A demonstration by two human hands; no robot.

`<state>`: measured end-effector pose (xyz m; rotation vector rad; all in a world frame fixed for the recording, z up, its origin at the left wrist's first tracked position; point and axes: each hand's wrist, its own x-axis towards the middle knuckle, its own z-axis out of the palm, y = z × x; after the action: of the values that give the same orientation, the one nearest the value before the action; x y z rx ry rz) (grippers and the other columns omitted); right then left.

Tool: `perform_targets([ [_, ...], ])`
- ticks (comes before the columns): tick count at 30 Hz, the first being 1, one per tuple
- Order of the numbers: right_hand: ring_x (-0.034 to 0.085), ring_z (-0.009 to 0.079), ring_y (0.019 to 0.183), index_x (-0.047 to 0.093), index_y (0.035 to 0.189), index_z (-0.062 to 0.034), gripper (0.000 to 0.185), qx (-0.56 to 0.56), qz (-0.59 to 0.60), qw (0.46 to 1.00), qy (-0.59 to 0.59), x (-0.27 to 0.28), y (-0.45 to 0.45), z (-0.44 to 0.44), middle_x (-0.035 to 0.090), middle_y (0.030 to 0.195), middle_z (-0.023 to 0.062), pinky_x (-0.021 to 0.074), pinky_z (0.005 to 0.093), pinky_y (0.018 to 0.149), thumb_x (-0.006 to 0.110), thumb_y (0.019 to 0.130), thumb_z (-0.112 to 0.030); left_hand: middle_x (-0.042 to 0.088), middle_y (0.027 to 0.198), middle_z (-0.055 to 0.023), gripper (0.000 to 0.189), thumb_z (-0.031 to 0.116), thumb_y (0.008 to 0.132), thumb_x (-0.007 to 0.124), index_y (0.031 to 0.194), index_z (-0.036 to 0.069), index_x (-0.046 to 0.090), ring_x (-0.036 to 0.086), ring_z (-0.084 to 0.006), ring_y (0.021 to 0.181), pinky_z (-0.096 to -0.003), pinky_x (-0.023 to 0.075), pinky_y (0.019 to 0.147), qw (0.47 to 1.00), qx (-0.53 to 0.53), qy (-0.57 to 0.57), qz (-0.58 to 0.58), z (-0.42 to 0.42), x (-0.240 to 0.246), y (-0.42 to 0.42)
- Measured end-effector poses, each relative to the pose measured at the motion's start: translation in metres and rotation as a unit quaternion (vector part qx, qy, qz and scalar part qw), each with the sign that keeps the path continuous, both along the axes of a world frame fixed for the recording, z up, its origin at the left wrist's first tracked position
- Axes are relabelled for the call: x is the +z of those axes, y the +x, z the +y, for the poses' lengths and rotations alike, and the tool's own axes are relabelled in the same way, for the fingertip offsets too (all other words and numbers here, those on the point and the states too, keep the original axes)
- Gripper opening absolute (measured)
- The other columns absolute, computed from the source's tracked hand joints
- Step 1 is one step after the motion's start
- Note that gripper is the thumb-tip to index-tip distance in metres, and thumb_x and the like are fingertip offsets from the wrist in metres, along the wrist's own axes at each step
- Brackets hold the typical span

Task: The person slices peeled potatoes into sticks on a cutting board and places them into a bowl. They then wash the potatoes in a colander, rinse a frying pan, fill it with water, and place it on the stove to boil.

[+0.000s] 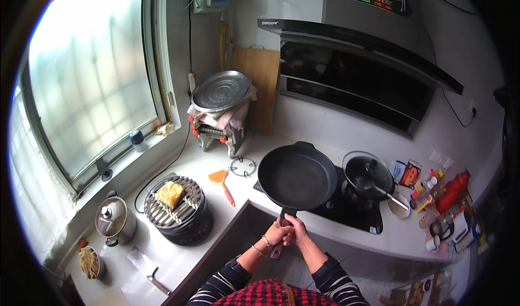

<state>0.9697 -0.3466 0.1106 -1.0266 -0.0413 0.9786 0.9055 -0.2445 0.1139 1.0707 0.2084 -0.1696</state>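
Observation:
My left hand [277,233] and my right hand [297,229] are both closed around the handle of a black frying pan [298,178]. The pan's inside looks empty; it is over the left part of the black gas hob [345,220], and whether it touches the hob cannot be told. To the left, a golden piece of food [170,194] lies on the metal grate of a round black grill stove [185,228]. A spatula with an orange head and red handle [223,184] lies between that stove and the pan.
A lidded wok [367,174] stands on the right burner, with bottles [428,188] beyond it. A cleaver [144,263], a lidded pot [115,220] and a bowl of food [89,262] are at left. A pasta machine [215,133] bears a metal tray [221,90]. A range hood [357,62] hangs above.

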Motion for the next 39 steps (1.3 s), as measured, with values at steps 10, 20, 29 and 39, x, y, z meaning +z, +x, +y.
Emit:
perform_targets([
  [10,0.049,0.0178,0.033,0.059,0.08,-0.0031,0.031,0.028,0.007,0.999,0.014,-0.023,0.164,0.02,0.053,0.056,0.0052,0.0406,0.0289,0.027,0.054,0.084,-0.034,0.047,0.051,-0.0028,0.016,0.008,0.077,0.056,0.066,0.003,0.046,0.047,-0.0114,0.037,-0.0247,0.0406,0.035,0.999,0.04,0.024,0.003,0.016,-0.019,0.159],
  [20,0.044,0.0161,0.031,0.055,0.074,-0.0068,0.029,0.034,0.055,0.998,-0.011,-0.034,0.225,0.031,0.052,0.057,0.0034,0.0391,0.0264,0.028,0.055,0.083,-0.034,0.047,0.052,-0.0047,0.014,0.003,0.079,0.053,0.066,0.001,0.046,0.046,-0.0117,0.037,-0.0247,0.0394,0.032,0.994,0.1,-0.02,0.035,0.017,-0.023,0.216],
  [29,0.032,0.0125,0.026,0.054,0.064,-0.0084,0.041,0.09,0.079,0.99,-0.078,-0.045,0.247,0.017,0.042,0.044,0.0018,0.029,0.0261,0.023,0.054,0.079,-0.047,0.049,0.052,-0.0055,0.016,0.006,0.08,0.055,0.068,0.002,0.045,0.048,-0.0138,0.036,-0.0256,0.0427,0.032,0.983,0.179,0.01,0.039,-0.012,-0.046,0.236],
  [39,0.06,0.024,0.09,0.052,0.111,-0.0041,0.061,-0.071,0.109,0.975,0.178,-0.095,0.23,0.001,0.062,0.096,0.0125,0.0481,0.0328,0.078,0.036,0.087,-0.058,0.057,0.096,-0.0118,0.055,0.048,0.086,0.05,0.118,0.003,0.043,0.061,-0.0189,0.079,-0.0307,0.0509,0.066,0.997,0.007,0.044,0.066,0.031,-0.054,0.171],
])
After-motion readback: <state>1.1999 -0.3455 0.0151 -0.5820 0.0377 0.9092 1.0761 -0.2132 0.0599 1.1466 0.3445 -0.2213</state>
